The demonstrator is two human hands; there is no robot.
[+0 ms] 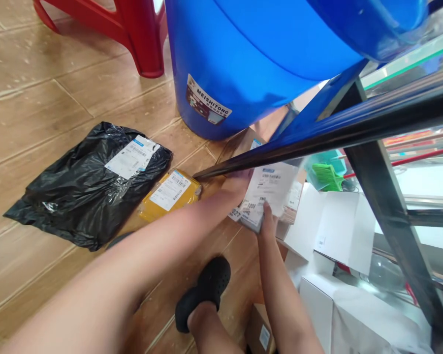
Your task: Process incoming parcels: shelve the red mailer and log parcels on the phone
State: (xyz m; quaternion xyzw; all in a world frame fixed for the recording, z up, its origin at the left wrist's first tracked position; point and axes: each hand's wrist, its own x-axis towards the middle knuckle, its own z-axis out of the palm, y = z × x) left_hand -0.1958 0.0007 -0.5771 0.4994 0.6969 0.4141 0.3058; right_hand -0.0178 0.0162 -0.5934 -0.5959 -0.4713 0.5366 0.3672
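Note:
My right hand point(268, 223) grips a flat grey parcel point(253, 223) by its near edge, the thumb lying over its white shipping label point(269, 184). From the lower left my left forearm point(177, 231) stretches across to the parcel's left side. The fingers of that left hand are hidden behind the parcel and the black metal rail. Nearby on the floor, left of the held parcel, lies a yellow parcel point(194, 189) with a white label. Beyond it rests a larger black plastic mailer bag point(77, 182), also labelled.
A big blue bucket point(243, 49) stands at the top, beside a red plastic stool point(140, 39). The black metal rail point(299, 135) slants across the right. White boxes point(339, 226) and a green brush point(328, 177) lie beyond it. A brown box point(256, 327) sits at the bottom, near my black clog point(206, 287).

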